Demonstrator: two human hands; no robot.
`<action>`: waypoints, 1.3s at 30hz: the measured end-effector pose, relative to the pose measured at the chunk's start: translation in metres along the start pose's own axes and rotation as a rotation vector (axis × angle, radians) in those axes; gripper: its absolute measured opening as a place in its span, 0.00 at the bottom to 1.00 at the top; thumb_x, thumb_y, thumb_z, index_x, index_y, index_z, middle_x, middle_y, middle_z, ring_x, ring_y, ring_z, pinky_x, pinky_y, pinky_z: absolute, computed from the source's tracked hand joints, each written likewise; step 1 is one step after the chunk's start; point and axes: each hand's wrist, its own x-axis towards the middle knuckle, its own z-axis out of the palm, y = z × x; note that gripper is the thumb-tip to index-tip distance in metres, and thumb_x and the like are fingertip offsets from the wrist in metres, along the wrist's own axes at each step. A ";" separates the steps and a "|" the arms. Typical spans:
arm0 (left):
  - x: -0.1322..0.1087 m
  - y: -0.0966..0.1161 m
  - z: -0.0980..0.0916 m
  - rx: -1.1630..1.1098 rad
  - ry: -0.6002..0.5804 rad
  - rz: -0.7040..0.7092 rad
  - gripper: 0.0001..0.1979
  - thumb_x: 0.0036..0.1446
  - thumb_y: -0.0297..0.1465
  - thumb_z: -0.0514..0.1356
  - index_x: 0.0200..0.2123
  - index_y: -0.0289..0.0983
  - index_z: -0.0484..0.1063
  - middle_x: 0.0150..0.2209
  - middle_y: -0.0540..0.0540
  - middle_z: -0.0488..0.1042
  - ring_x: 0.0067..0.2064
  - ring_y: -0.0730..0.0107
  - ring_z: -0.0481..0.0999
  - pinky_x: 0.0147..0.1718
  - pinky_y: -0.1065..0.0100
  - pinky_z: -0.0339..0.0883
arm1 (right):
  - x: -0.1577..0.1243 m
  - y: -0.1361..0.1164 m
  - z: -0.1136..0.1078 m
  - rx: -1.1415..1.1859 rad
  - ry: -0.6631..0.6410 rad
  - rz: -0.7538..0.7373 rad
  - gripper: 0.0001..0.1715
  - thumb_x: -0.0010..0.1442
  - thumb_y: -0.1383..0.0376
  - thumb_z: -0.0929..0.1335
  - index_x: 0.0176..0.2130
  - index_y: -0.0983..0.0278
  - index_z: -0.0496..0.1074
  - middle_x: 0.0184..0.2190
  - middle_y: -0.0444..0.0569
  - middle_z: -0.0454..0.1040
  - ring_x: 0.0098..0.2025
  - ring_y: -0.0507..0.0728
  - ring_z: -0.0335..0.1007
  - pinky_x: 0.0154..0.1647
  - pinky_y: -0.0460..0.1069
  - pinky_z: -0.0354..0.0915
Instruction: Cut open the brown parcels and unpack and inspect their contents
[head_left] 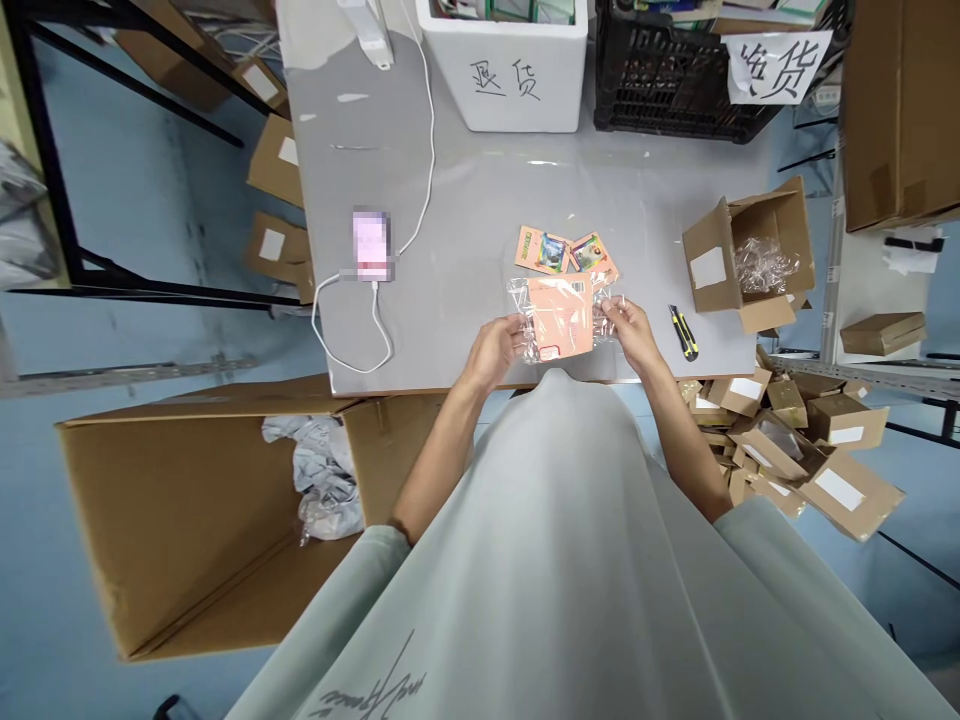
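Observation:
Between my hands is an orange-pink flat packet in clear plastic wrap [564, 318], close to the table's front edge. My left hand [493, 350] pinches the loose plastic on its left side. At the other side, my right hand [631, 328] has thumb and fingers closed on the wrap. Just beyond the packet lie two orange-pink packs with pictures on them, a left one [541, 249] and a right one [592, 256]; the held wrap overlaps the lower edge of the right one.
A yellow-black box cutter [683, 333] and an open carton [709, 250] with crumpled plastic lie to the right. A cabled phone [372, 245] is at left. A white bin [506, 85] and black crate [667, 85] stand behind. A big open carton [187, 520] sits lower left.

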 end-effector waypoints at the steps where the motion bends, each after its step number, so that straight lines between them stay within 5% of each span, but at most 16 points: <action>1: 0.000 0.000 -0.001 -0.027 -0.033 -0.001 0.23 0.63 0.53 0.68 0.38 0.37 0.81 0.41 0.40 0.85 0.40 0.60 0.84 0.38 0.62 0.81 | -0.001 0.000 -0.001 0.008 -0.010 0.008 0.33 0.60 0.34 0.79 0.43 0.58 0.77 0.44 0.50 0.83 0.43 0.58 0.81 0.44 0.54 0.80; 5: 0.001 -0.005 -0.007 0.058 -0.158 0.119 0.28 0.51 0.40 0.77 0.55 0.38 0.85 0.53 0.39 0.87 0.50 0.56 0.86 0.47 0.61 0.83 | -0.004 0.003 -0.003 -0.085 -0.039 0.059 0.32 0.66 0.34 0.75 0.46 0.58 0.77 0.44 0.50 0.82 0.42 0.59 0.82 0.44 0.55 0.81; 9: 0.005 -0.019 -0.005 0.232 -0.137 0.203 0.38 0.52 0.34 0.76 0.68 0.40 0.80 0.61 0.39 0.84 0.44 0.64 0.85 0.44 0.63 0.83 | -0.016 0.006 0.010 -0.401 0.140 -0.013 0.33 0.66 0.39 0.75 0.56 0.58 0.77 0.53 0.57 0.84 0.54 0.66 0.84 0.53 0.60 0.82; 13: 0.006 -0.030 0.010 0.482 -0.080 0.271 0.34 0.60 0.29 0.72 0.71 0.38 0.78 0.58 0.40 0.86 0.39 0.67 0.85 0.44 0.65 0.82 | -0.037 0.004 0.045 -0.621 0.058 -0.070 0.29 0.72 0.44 0.73 0.62 0.57 0.75 0.63 0.57 0.82 0.56 0.65 0.86 0.57 0.59 0.80; 18: 0.000 -0.032 0.024 0.864 -0.058 0.391 0.31 0.64 0.20 0.65 0.69 0.44 0.81 0.61 0.42 0.86 0.50 0.57 0.89 0.57 0.59 0.82 | -0.035 0.003 0.080 -1.030 -0.004 0.099 0.13 0.76 0.59 0.68 0.54 0.61 0.77 0.50 0.55 0.88 0.51 0.66 0.87 0.57 0.56 0.74; 23: -0.010 -0.034 0.024 0.954 -0.091 0.432 0.35 0.65 0.15 0.58 0.69 0.47 0.81 0.64 0.45 0.85 0.63 0.52 0.86 0.64 0.57 0.79 | -0.028 0.004 0.085 -1.224 -0.015 0.140 0.13 0.77 0.61 0.66 0.53 0.65 0.76 0.49 0.64 0.88 0.54 0.71 0.87 0.54 0.55 0.73; 27: -0.012 -0.036 0.019 0.833 -0.047 0.372 0.29 0.64 0.16 0.59 0.60 0.45 0.86 0.61 0.45 0.87 0.60 0.50 0.87 0.64 0.56 0.78 | -0.027 0.018 0.078 -1.073 0.010 0.124 0.08 0.74 0.60 0.69 0.46 0.61 0.77 0.44 0.61 0.89 0.51 0.71 0.88 0.55 0.56 0.75; 31: -0.004 -0.044 0.012 0.586 0.071 0.207 0.25 0.62 0.22 0.66 0.61 0.43 0.80 0.53 0.43 0.89 0.42 0.57 0.89 0.49 0.59 0.80 | -0.023 0.040 0.069 -0.621 0.000 0.153 0.12 0.72 0.59 0.71 0.35 0.56 0.72 0.32 0.49 0.86 0.37 0.64 0.88 0.47 0.56 0.81; 34: 0.007 -0.056 0.008 0.493 0.105 0.142 0.25 0.60 0.27 0.69 0.61 0.40 0.78 0.50 0.41 0.88 0.37 0.63 0.86 0.43 0.63 0.78 | -0.022 0.051 0.066 -0.396 -0.067 0.160 0.14 0.70 0.57 0.72 0.33 0.56 0.70 0.31 0.46 0.84 0.34 0.61 0.87 0.42 0.55 0.82; 39: 0.024 -0.069 -0.002 0.510 0.140 0.076 0.11 0.60 0.36 0.68 0.44 0.38 0.85 0.39 0.44 0.87 0.34 0.63 0.82 0.40 0.63 0.77 | -0.023 0.056 0.055 -0.352 -0.173 0.107 0.17 0.70 0.51 0.74 0.34 0.57 0.73 0.32 0.46 0.84 0.36 0.61 0.87 0.45 0.56 0.83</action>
